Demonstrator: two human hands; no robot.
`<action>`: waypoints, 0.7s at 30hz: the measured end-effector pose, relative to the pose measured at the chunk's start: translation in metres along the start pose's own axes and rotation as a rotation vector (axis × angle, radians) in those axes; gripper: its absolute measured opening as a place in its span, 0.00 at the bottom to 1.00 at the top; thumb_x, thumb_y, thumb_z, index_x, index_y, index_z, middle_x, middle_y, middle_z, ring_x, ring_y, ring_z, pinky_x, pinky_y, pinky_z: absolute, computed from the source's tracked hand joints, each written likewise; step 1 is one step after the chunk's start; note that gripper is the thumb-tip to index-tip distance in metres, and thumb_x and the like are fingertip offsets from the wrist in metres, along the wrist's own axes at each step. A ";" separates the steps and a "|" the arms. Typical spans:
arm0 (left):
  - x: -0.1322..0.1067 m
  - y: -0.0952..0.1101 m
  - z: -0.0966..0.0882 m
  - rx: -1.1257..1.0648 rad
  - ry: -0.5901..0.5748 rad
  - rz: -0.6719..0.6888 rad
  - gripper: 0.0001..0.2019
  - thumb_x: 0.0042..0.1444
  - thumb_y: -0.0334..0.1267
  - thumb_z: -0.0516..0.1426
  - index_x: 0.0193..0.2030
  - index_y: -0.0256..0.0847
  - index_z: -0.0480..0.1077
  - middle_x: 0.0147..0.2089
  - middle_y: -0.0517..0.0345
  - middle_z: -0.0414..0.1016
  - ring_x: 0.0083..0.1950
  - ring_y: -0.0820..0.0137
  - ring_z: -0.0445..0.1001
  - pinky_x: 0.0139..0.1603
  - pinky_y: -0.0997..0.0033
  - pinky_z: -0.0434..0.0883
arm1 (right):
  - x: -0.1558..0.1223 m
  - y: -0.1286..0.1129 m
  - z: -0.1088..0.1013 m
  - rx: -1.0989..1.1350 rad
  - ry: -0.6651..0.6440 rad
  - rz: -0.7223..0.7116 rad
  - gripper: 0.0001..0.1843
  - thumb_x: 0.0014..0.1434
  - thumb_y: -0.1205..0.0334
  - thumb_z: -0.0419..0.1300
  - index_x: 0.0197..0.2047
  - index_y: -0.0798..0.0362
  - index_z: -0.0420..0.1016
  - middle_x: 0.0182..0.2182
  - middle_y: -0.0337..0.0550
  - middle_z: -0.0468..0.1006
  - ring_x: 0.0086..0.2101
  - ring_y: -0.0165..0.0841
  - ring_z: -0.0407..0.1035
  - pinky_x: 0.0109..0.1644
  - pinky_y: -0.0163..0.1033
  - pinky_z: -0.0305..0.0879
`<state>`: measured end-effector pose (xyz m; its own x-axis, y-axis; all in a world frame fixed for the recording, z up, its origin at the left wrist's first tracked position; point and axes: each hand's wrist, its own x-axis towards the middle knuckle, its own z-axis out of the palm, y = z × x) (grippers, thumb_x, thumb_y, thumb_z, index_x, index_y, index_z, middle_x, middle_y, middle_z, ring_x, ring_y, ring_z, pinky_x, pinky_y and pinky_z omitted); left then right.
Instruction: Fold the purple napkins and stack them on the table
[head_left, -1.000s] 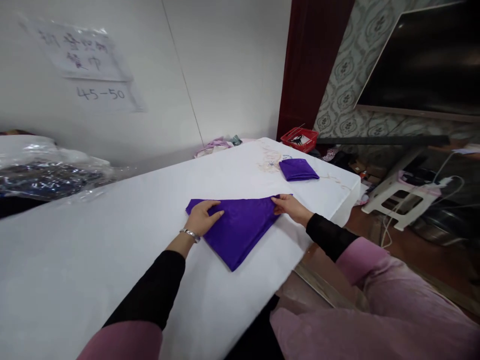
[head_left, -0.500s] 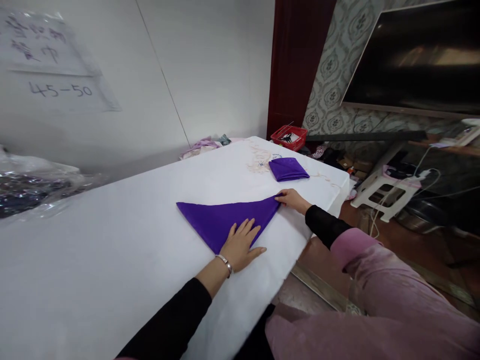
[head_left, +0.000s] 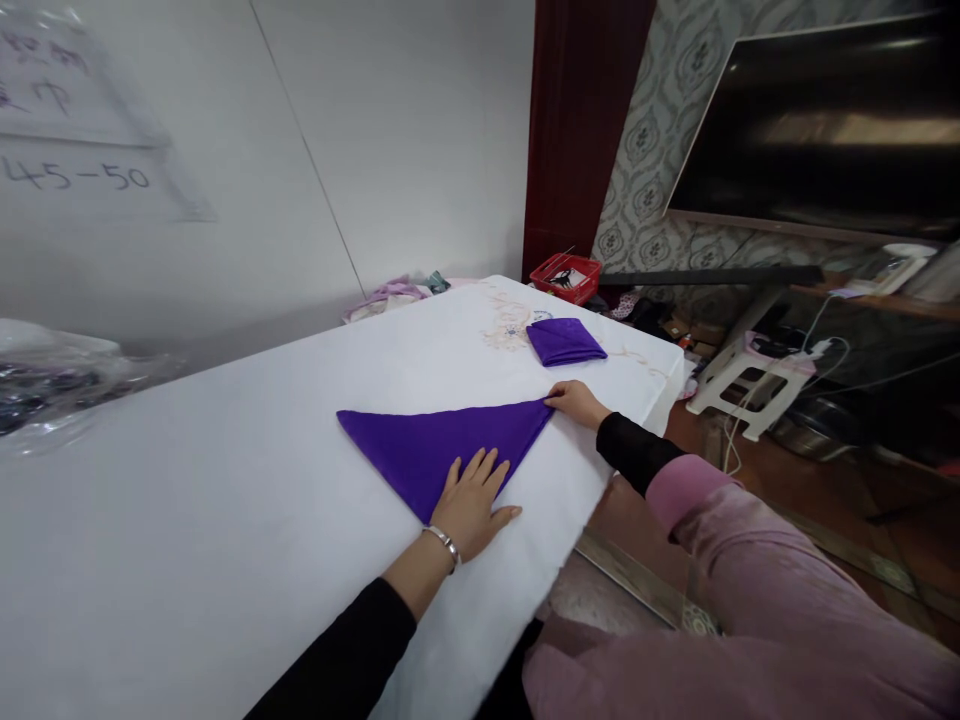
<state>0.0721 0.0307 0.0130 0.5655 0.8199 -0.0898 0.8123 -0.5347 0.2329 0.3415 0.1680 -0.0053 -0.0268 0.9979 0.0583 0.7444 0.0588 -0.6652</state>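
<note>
A purple cloth napkin (head_left: 420, 445) lies on the white-covered table (head_left: 225, 520), folded into a triangle with one long edge facing the wall. My left hand (head_left: 474, 503) rests flat on its near part, fingers spread and thumb stretched to the right over the table cover. A silver bracelet (head_left: 442, 545) circles that wrist. At the triangle's right corner my right hand (head_left: 576, 402) pinches the cloth between thumb and fingers. Beyond it lies a second purple cloth (head_left: 566, 341), folded into a small flat packet, touched by neither hand.
A red basket (head_left: 566, 280) with scissors stands past the table's far end, beside crumpled pink cloth (head_left: 394, 295). Clear plastic bags (head_left: 60, 390) lie at the left by the wall. A white stool (head_left: 750, 380) with cables stands at the right, below a wall-mounted screen (head_left: 817, 130).
The view has turned slightly right, so everything appears shifted left. The triangle's right end looks a little straighter and flatter; both hands keep their places on it.
</note>
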 end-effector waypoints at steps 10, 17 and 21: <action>-0.003 -0.006 0.006 -0.009 0.063 0.028 0.29 0.58 0.48 0.49 0.65 0.41 0.54 0.68 0.49 0.52 0.69 0.57 0.48 0.66 0.44 0.49 | -0.010 -0.020 -0.006 -0.289 0.037 0.028 0.08 0.53 0.65 0.59 0.36 0.54 0.79 0.36 0.44 0.77 0.38 0.33 0.68 0.41 0.33 0.59; -0.012 -0.003 0.000 0.007 0.035 0.006 0.27 0.59 0.45 0.49 0.64 0.39 0.56 0.68 0.50 0.54 0.69 0.59 0.50 0.66 0.47 0.51 | -0.006 -0.023 -0.009 -0.380 0.005 0.044 0.10 0.52 0.66 0.58 0.38 0.54 0.78 0.39 0.45 0.77 0.40 0.34 0.69 0.42 0.33 0.60; -0.015 -0.006 0.004 0.017 0.068 0.017 0.26 0.59 0.44 0.49 0.63 0.39 0.58 0.67 0.50 0.56 0.68 0.59 0.53 0.65 0.47 0.54 | -0.002 -0.025 -0.010 -0.408 -0.027 0.053 0.12 0.51 0.68 0.58 0.40 0.55 0.78 0.38 0.44 0.78 0.39 0.34 0.70 0.41 0.33 0.60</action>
<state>0.0596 0.0212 0.0092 0.5691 0.8221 -0.0199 0.8050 -0.5520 0.2173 0.3294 0.1639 0.0183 0.0049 1.0000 0.0085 0.9486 -0.0020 -0.3166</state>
